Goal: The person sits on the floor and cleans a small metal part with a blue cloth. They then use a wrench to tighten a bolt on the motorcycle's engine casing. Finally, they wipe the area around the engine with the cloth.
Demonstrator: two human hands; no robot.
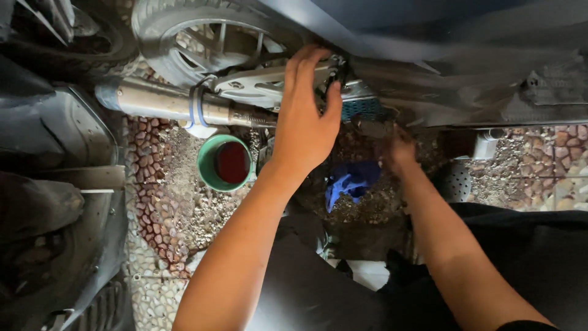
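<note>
Head view: the left hand (304, 116) curls its fingers over a silver bracket (263, 83) beside the wheel (184, 37), above the exhaust (165, 103). The right hand (397, 150) reaches under the body, fingers hidden. A green cup (225, 162) and a blue rag (349, 181) lie on the pebbles (165, 202)

right hand (398, 150) blurred, fingers hidden underneath

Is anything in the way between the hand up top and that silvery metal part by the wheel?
No. The left hand already rests on the silver metal bracket, fingers curled over its end. The green bowl sits lower on the pebbled ground, off to the side.
</note>
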